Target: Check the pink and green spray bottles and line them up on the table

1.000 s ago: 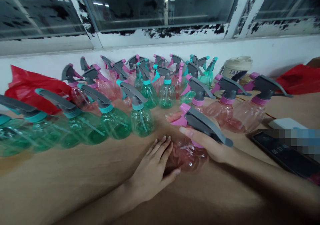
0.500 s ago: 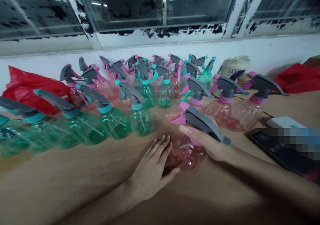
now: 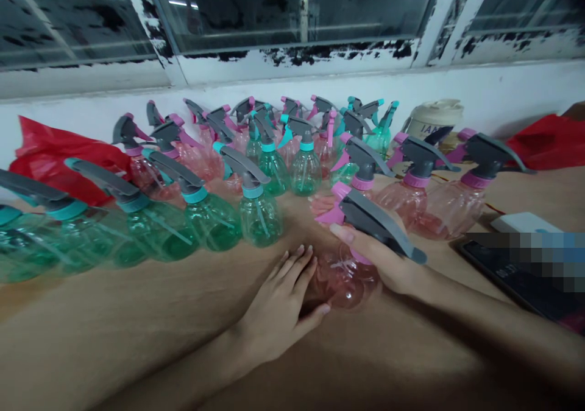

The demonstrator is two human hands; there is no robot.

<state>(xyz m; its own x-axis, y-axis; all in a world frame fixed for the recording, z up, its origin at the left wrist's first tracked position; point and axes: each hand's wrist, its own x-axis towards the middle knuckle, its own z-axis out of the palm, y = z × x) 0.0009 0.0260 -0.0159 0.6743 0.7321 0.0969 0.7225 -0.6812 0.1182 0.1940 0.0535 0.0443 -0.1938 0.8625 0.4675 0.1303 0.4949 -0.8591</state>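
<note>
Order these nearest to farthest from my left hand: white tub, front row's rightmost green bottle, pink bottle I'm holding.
1. Pink bottle: right of your left hand.
2. Green bottle: ahead of it.
3. White tub: back right, by wall.

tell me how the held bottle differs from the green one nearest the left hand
The held bottle has a pink body and collar; the green bottle has a green body and turquoise collar. The right hand grips the held bottle near its neck; the green bottle stands untouched. Both have see-through bodies and largely grey spray heads.
</note>
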